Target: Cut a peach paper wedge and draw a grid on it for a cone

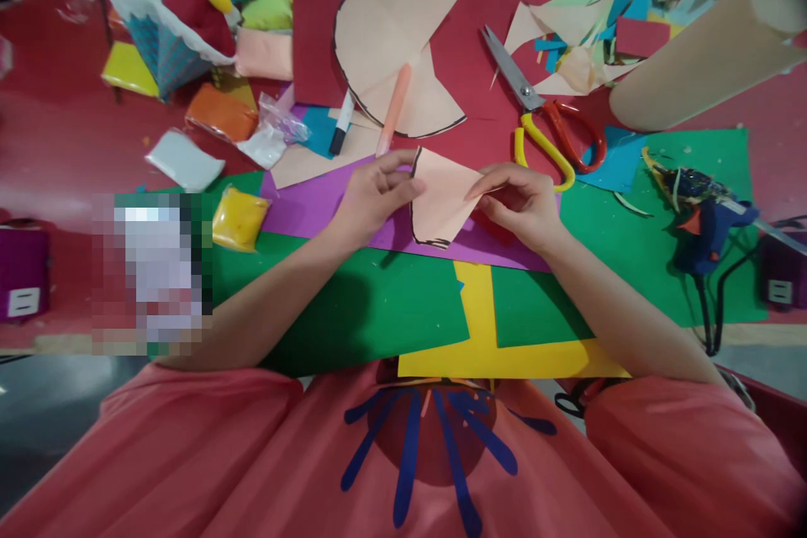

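A small peach paper piece [441, 197] with black marker lines on its left and lower edges is held between my two hands. My left hand [382, 189] pinches its left edge, and my right hand [520, 197] grips its right corner with thumb and fingers. Just beyond lies a larger peach paper shape [384, 25], cut with a curved, black-outlined edge. An orange marker [396, 105] rests across it, and a black-and-white marker [342, 123] lies to its left. Scissors [530, 97] with one red and one yellow handle lie open beyond my right hand.
Purple [315, 206], green [353, 294] and yellow [480, 311] sheets cover the near table. Packets of coloured clay [239, 218] and blue cones [170, 50] stand left. At right are a blue glue gun [709, 231], a cardboard tube [706, 46] and paper scraps [567, 25].
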The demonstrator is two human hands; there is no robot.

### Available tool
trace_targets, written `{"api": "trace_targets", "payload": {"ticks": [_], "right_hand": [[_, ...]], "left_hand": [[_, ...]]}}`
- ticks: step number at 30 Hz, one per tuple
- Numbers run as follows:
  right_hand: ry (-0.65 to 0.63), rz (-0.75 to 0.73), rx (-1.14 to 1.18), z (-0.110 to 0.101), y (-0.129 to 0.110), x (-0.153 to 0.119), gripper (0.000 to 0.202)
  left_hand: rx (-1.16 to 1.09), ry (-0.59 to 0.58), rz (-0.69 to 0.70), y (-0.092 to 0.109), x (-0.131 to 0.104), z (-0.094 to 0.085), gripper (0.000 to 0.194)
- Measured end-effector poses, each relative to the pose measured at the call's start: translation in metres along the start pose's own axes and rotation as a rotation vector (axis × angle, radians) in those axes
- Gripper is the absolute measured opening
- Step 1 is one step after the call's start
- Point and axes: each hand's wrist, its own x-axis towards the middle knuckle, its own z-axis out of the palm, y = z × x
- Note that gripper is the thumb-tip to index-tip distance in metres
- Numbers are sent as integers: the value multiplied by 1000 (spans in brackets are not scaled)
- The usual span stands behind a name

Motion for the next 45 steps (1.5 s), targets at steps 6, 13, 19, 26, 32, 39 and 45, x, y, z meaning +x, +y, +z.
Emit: {"api": "trace_targets", "payload": {"ticks": [6,13,19,26,32,39,45], "right_hand": [[-234,81,101,-4,-4,1,14],[-347,123,190,-13,-2,8,16],[-355,183,309,-19,-1,12,11],[-106,203,393,-12,5,10,14],[-54,209,333,-8,6,9,15],[-50,130,180,-8,5,8,23],[-28,-17,-85,-8,6,8,27]], "left_hand": [[-2,60,-84,10,-3,6,37],[17,51,25,8,-3,2,21],[118,38,180,15,-11,3,12],[406,-112,694,12,-15,0,42],[588,-61,704,9,-17,1,35],[486,70,579,6,-9,2,14],[321,-39,448,7,-8,1,17]]}}
